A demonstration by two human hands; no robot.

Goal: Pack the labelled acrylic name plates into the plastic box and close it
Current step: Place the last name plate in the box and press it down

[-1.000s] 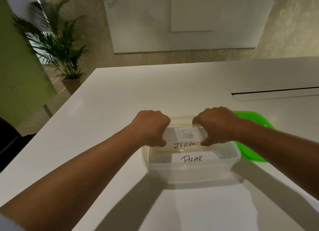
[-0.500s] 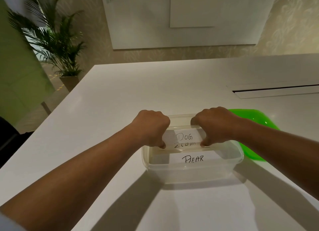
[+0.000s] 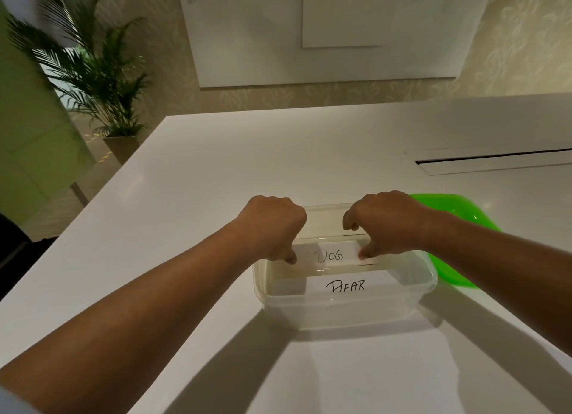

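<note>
A clear plastic box (image 3: 343, 310) stands open on the white table. Inside it a name plate labelled "DOG" (image 3: 328, 255) lies tilted toward me in the far half. My left hand (image 3: 272, 228) pinches its left end and my right hand (image 3: 387, 223) pinches its right end, both with fingers curled. In front of it, nearer me, another plate labelled "PEAR" (image 3: 346, 285) rests in the box. The "ZEBRA" plate is hidden behind the "DOG" plate. The green lid (image 3: 458, 225) lies on the table just right of the box, partly behind my right forearm.
The white table (image 3: 278, 166) runs far and wide around the box. A cable slot with a flap (image 3: 495, 161) is set into it at the back right. A potted palm (image 3: 93, 73) stands on the floor beyond the table's left corner.
Both hands have lowered the "DOG" plate deeper into the box, so it now covers the "ZEBRA" label that showed below it a second ago.
</note>
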